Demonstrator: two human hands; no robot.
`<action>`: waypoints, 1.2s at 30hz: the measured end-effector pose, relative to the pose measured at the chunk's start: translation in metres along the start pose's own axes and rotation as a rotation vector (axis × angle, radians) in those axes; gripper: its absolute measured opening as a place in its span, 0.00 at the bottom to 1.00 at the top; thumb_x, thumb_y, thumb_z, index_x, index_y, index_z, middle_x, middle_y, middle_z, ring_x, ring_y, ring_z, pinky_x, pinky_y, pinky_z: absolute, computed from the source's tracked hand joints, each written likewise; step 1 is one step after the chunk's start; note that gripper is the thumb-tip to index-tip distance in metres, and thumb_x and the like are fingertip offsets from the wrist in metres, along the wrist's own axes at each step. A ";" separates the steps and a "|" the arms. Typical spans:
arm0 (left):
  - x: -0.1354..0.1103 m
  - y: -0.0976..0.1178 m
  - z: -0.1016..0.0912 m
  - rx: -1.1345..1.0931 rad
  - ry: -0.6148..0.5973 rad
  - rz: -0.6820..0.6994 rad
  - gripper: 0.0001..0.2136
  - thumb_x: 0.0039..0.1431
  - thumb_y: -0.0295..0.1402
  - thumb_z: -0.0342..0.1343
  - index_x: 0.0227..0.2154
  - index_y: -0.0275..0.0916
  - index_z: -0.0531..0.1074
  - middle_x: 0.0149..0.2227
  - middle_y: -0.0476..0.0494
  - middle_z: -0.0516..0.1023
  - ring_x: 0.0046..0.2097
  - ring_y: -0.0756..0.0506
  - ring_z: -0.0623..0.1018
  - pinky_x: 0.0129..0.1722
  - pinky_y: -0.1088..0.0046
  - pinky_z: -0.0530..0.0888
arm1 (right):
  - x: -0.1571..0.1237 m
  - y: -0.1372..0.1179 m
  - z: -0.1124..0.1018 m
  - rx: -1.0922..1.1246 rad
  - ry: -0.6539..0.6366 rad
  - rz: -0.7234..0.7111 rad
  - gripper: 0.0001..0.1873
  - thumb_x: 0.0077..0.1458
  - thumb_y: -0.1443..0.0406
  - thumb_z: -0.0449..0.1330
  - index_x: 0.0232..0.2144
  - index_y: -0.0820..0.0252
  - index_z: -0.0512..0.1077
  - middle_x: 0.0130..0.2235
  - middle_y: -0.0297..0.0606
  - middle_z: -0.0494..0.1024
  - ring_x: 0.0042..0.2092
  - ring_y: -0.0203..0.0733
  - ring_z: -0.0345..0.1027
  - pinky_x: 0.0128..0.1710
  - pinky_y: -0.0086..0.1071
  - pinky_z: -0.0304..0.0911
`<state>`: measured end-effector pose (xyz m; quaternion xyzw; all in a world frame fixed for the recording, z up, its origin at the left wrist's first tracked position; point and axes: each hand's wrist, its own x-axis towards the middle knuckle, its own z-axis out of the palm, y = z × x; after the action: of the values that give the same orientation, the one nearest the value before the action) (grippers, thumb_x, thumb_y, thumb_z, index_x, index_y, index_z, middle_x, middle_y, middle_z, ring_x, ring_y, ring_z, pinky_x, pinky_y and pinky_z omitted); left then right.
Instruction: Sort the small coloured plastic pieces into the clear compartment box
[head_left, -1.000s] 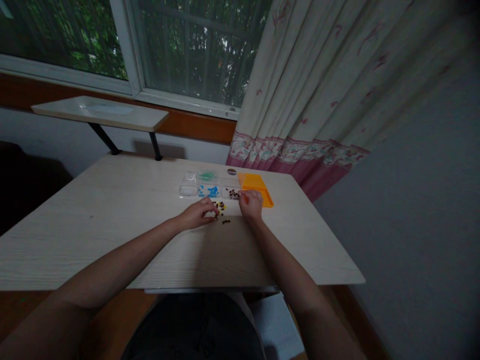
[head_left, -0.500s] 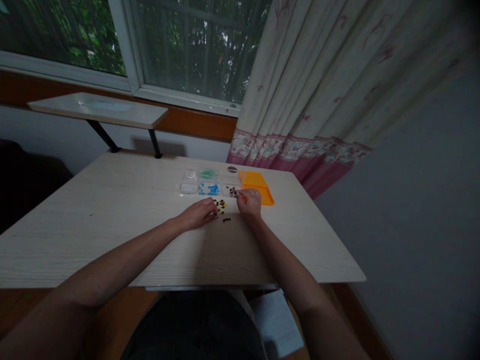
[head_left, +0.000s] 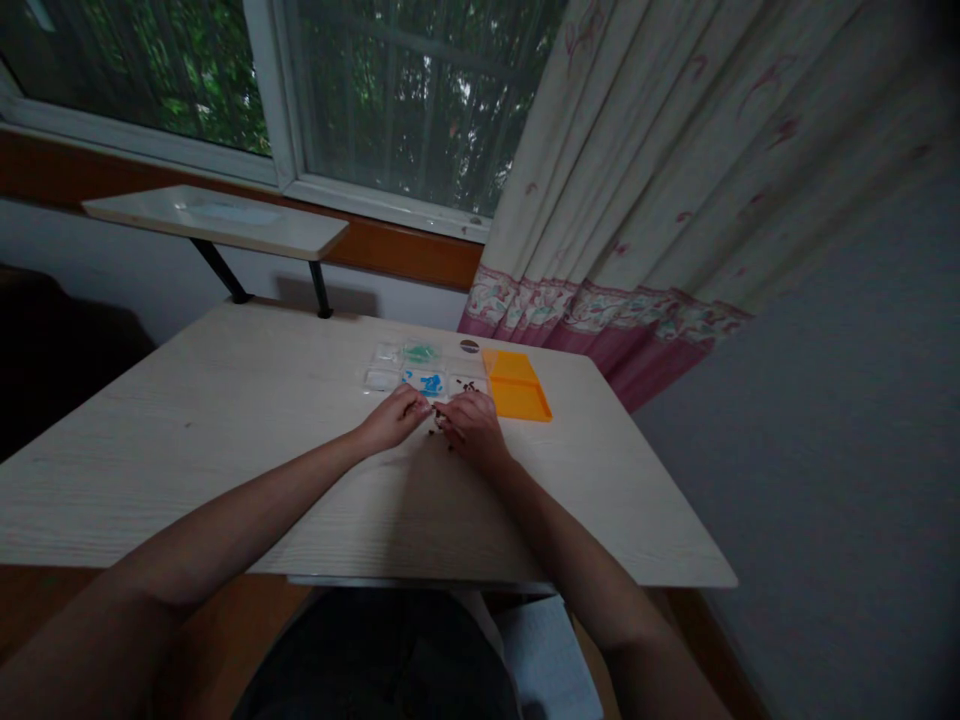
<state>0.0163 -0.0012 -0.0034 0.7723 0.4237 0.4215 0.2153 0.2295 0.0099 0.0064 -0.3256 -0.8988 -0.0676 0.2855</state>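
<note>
My left hand is closed, thumb and fingertips pinched together at the front of the trays. My right hand comes in from the other side, fingers bent, its fingertips nearly touching the left ones. What either pinch holds is too small to make out. Small dark brown pieces lie on the table under and between the hands, partly covered by the right one. Just behind, a clear compartment tray holds blue pieces, dark brown pieces and green pieces.
An open orange case lies right of the trays on the pale wooden table. A round dark object sits behind. A raised shelf stands at the back left, a curtain hangs at the back right.
My right hand has moved left and nearer, away from the tray of dark pieces, to meet my left hand. My left hand has risen slightly. The view has shifted a little.
</note>
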 end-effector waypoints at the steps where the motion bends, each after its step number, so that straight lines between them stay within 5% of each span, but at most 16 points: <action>1: 0.000 -0.001 0.000 -0.014 -0.001 -0.001 0.13 0.66 0.40 0.48 0.32 0.36 0.70 0.32 0.45 0.67 0.37 0.47 0.69 0.38 0.71 0.66 | 0.000 0.000 0.001 -0.003 0.008 0.003 0.17 0.63 0.59 0.55 0.52 0.53 0.72 0.44 0.38 0.78 0.52 0.45 0.63 0.59 0.42 0.51; 11: -0.001 -0.005 0.001 -0.031 -0.110 0.035 0.15 0.66 0.42 0.47 0.33 0.36 0.72 0.32 0.45 0.69 0.37 0.47 0.69 0.38 0.71 0.66 | 0.001 0.001 0.005 0.025 0.083 -0.035 0.07 0.60 0.61 0.59 0.39 0.49 0.78 0.37 0.34 0.79 0.46 0.43 0.66 0.55 0.40 0.53; 19: 0.001 -0.009 0.002 -0.064 -0.060 0.018 0.17 0.68 0.42 0.43 0.37 0.37 0.74 0.35 0.43 0.72 0.41 0.46 0.72 0.45 0.68 0.69 | 0.002 0.009 -0.002 0.034 0.159 -0.045 0.07 0.60 0.61 0.59 0.37 0.51 0.78 0.36 0.34 0.79 0.44 0.41 0.67 0.53 0.39 0.54; 26: 0.000 -0.010 0.001 -0.030 -0.091 0.002 0.15 0.66 0.41 0.47 0.39 0.38 0.76 0.36 0.43 0.72 0.39 0.46 0.72 0.43 0.69 0.69 | -0.007 0.056 -0.026 -0.061 0.492 0.358 0.12 0.62 0.60 0.56 0.38 0.55 0.79 0.35 0.38 0.79 0.43 0.43 0.67 0.51 0.41 0.56; 31: -0.003 -0.001 -0.003 0.108 -0.247 0.039 0.09 0.60 0.37 0.56 0.40 0.39 0.75 0.38 0.44 0.69 0.38 0.47 0.70 0.38 0.72 0.68 | -0.013 0.070 -0.011 -0.082 0.442 0.549 0.13 0.61 0.58 0.56 0.37 0.55 0.79 0.38 0.40 0.79 0.45 0.46 0.65 0.51 0.42 0.54; 36: -0.004 0.004 -0.003 0.227 -0.291 0.075 0.05 0.59 0.33 0.57 0.37 0.39 0.73 0.40 0.43 0.69 0.41 0.45 0.71 0.42 0.70 0.68 | -0.013 0.071 0.003 -0.120 0.372 0.594 0.14 0.62 0.58 0.56 0.38 0.56 0.79 0.40 0.40 0.78 0.47 0.47 0.63 0.51 0.41 0.52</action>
<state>0.0147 -0.0069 -0.0012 0.8596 0.4039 0.2626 0.1701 0.2806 0.0587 -0.0079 -0.5711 -0.6919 -0.0924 0.4320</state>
